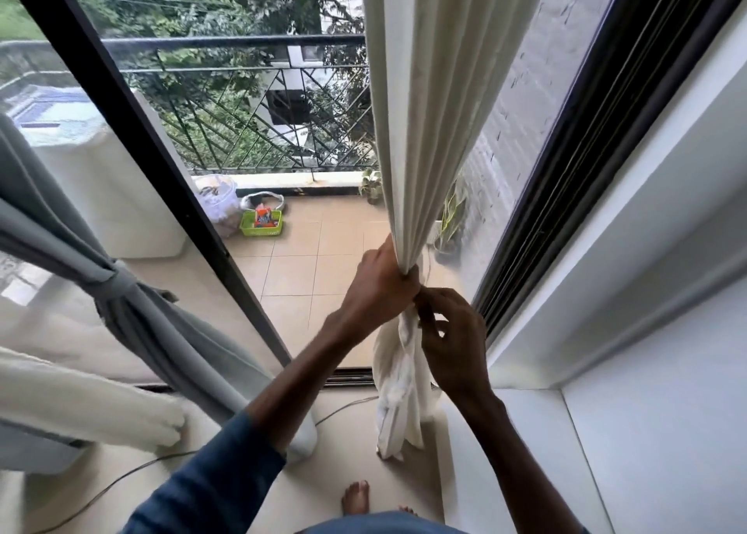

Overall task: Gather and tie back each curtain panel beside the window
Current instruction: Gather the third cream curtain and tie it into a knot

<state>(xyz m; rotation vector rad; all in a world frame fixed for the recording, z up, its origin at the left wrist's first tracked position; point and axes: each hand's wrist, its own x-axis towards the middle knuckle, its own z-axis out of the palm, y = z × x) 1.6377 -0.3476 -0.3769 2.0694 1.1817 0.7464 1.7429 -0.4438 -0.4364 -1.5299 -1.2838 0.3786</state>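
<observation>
L hand [378, 287], centre frame: fingers curled tight round the gathered white curtain [428, 109]. R hand [454, 339], just below-right and touching it: fingertips pinch the bunched fabric. Lower left: grey curtain [133, 319] cinched w/ a band [115, 281]; a dark door frame [133, 129] stands between the panels.

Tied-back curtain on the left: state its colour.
The curtain is grey, with a matching grey tie; head view shows it.

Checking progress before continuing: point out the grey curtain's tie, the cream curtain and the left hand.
grey curtain's tie [115, 281]: head view, on the band round the gathered folds.
cream curtain [424, 129]: head view, on its upper pleats.
left hand [378, 287]: head view, on its back.
</observation>
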